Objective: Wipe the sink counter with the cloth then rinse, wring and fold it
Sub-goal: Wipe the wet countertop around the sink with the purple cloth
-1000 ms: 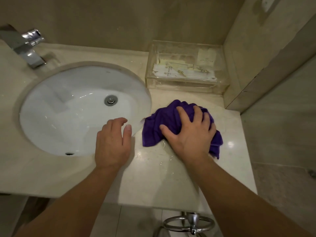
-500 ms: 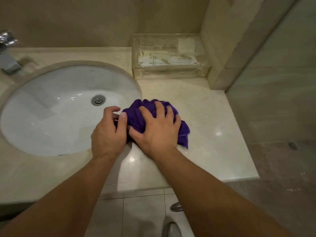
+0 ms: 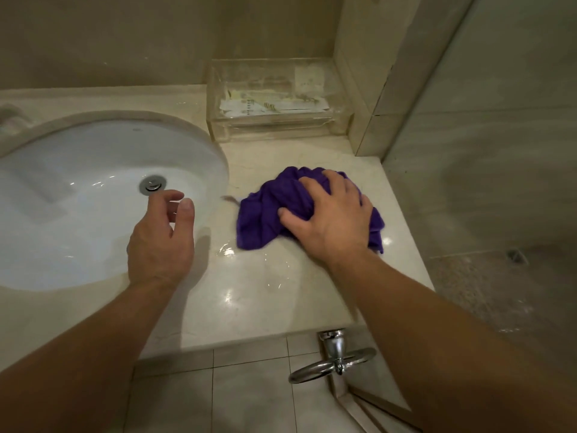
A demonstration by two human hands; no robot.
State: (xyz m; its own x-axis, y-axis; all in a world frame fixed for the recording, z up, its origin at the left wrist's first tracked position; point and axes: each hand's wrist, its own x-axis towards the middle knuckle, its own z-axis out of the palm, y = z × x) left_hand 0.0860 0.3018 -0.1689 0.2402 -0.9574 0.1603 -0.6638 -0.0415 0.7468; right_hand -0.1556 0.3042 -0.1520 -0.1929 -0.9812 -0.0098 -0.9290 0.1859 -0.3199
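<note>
Crumpled purple cloth (image 3: 265,214) slid right; right hand (image 3: 334,220) grip clamped on it, left hand (image 3: 160,242) loose, empty. Beige stone counter (image 3: 265,292) wipe ongoing; rinse, wring, fold pending.

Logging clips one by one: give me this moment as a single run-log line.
phase: wiping | right hand: grips bunched purple cloth on counter | left hand: empty, over sink edge

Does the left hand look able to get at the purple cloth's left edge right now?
Probably yes. The left hand hovers empty nearby, only bare counter lies between it and the purple cloth, and the right hand grips the cloth's right part, leaving its left edge uncovered.
</note>
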